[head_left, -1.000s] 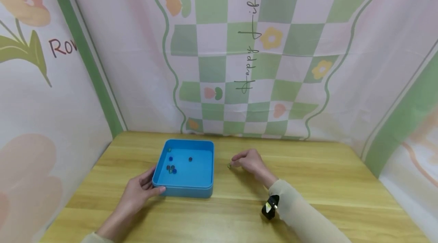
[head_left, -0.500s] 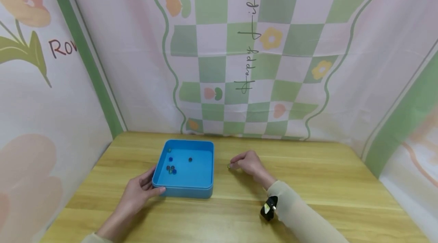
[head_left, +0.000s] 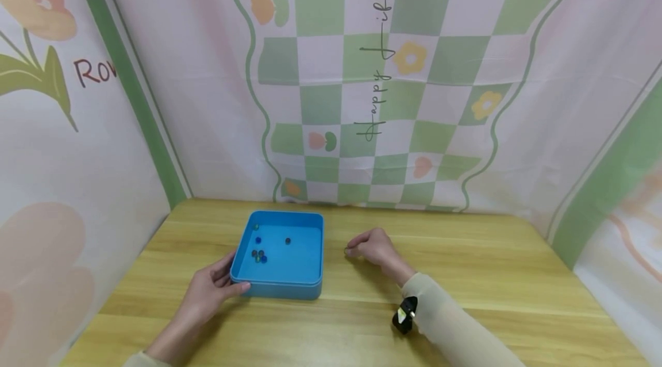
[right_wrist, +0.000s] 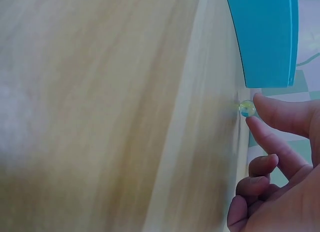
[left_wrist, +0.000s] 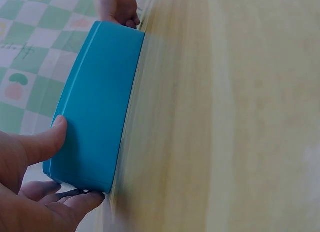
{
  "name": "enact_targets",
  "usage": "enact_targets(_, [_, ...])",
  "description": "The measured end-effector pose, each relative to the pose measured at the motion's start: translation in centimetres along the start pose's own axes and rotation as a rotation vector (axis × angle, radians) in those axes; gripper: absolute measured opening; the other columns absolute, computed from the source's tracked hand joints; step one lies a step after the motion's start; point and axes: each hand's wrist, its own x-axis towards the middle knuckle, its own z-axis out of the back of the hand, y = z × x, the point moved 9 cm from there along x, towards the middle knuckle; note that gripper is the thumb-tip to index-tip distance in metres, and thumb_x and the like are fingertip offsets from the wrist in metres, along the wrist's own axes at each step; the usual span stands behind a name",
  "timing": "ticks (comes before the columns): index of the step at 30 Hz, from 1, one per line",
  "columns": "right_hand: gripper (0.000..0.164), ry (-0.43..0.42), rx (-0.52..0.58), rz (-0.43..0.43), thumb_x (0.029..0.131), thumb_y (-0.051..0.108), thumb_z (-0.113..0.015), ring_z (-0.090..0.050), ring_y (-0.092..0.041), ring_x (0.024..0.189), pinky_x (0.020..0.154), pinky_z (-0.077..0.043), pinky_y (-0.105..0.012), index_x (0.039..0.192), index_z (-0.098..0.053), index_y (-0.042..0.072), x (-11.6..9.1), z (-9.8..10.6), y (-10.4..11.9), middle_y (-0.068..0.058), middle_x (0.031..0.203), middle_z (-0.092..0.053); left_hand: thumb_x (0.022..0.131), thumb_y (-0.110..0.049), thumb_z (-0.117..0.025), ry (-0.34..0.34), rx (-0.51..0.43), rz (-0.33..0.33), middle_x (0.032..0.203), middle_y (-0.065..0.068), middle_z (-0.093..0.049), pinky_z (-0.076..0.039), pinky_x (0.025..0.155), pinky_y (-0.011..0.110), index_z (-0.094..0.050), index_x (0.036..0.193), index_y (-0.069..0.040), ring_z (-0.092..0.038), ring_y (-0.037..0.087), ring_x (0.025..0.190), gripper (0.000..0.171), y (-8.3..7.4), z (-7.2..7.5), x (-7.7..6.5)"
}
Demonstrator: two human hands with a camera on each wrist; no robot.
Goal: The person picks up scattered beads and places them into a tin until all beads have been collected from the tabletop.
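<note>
A square blue box (head_left: 281, 289) stands open-topped on the wooden table. Inside it lie several glass marbles (head_left: 261, 254), blue, greenish and dark, mostly in its left half. My left hand (head_left: 207, 291) holds the box's near left corner; in the left wrist view the thumb presses the front wall of the box (left_wrist: 102, 101) and the fingers wrap round the side. To the right of the box, my right hand (head_left: 377, 247) pinches a clear yellow-green marble (right_wrist: 247, 108) with a bluish patch between thumb and forefinger tips, right at the tabletop. Its other fingers are curled.
The wooden table (head_left: 465, 263) extends around the box on all sides. A printed checkered curtain (head_left: 383, 97) hangs along its back edge, and more cloth hangs at both sides. A small black device (head_left: 405, 315) is worn on my right wrist.
My right hand has shifted very slightly left, and its fingertips now cover more of the marble. The left hand and the box have stayed put.
</note>
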Motion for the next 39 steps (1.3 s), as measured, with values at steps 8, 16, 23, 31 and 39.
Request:
enact_targets(8, [0.01,-0.01,-0.024,-0.001,0.087,0.009,-0.087,-0.065,-0.027,0.107,0.091,-0.057,-0.046,0.095,-0.083,0.004,0.17,-0.01,0.02,-0.009,0.111,-0.077,0.09,-0.014,-0.086,0.002,0.002,0.002,0.161,0.029,-0.037,-0.049,0.107,0.044,-0.037,0.16,0.002,-0.045,0.046,0.142,0.086,-0.03,-0.03,0.03])
enact_targets(16, [0.007,-0.012,-0.025,-0.01,0.087,0.007,-0.086,-0.062,-0.023,0.096,0.082,-0.056,-0.038,0.093,-0.083,0.004,0.41,-0.19,-0.14,-0.009,0.109,-0.077,0.09,-0.015,-0.086,0.002,0.007,0.009,0.16,0.029,-0.038,-0.049,0.107,0.046,-0.038,0.16,0.001,-0.046,0.046,0.142,0.086,-0.09,-0.03,-0.05])
enact_targets(23, [0.006,-0.014,-0.037,-0.015,0.087,0.007,-0.086,-0.061,-0.023,0.094,0.08,-0.055,-0.036,0.092,-0.083,0.005,0.51,-0.25,-0.09,-0.008,0.108,-0.077,0.09,-0.015,-0.087,0.003,0.008,0.002,0.16,0.03,-0.038,-0.05,0.107,0.045,-0.038,0.16,0.002,-0.046,0.046,0.141,0.087,-0.19,-0.01,0.0])
enact_targets(31, [0.007,-0.011,-0.035,-0.011,0.086,0.007,-0.086,-0.062,-0.022,0.094,0.079,-0.055,-0.035,0.092,-0.083,0.005,0.57,-0.08,-0.07,-0.007,0.107,-0.076,0.09,-0.014,-0.086,-0.003,0.004,0.01,0.16,0.029,-0.037,-0.05,0.106,0.044,-0.038,0.159,0.002,-0.046,0.046,0.142,0.086,-0.12,0.0,0.0])
enact_targets(39, [0.008,-0.006,-0.01,-0.007,0.087,0.006,-0.085,-0.065,-0.026,0.104,0.088,-0.056,-0.042,0.094,-0.082,0.003,0.39,0.38,-0.09,-0.01,0.111,-0.077,0.091,-0.015,-0.085,-0.004,0.014,0.013,0.16,0.029,-0.037,-0.05,0.106,0.045,-0.038,0.16,0.001,-0.046,0.046,0.142,0.085,0.0,-0.04,0.06])
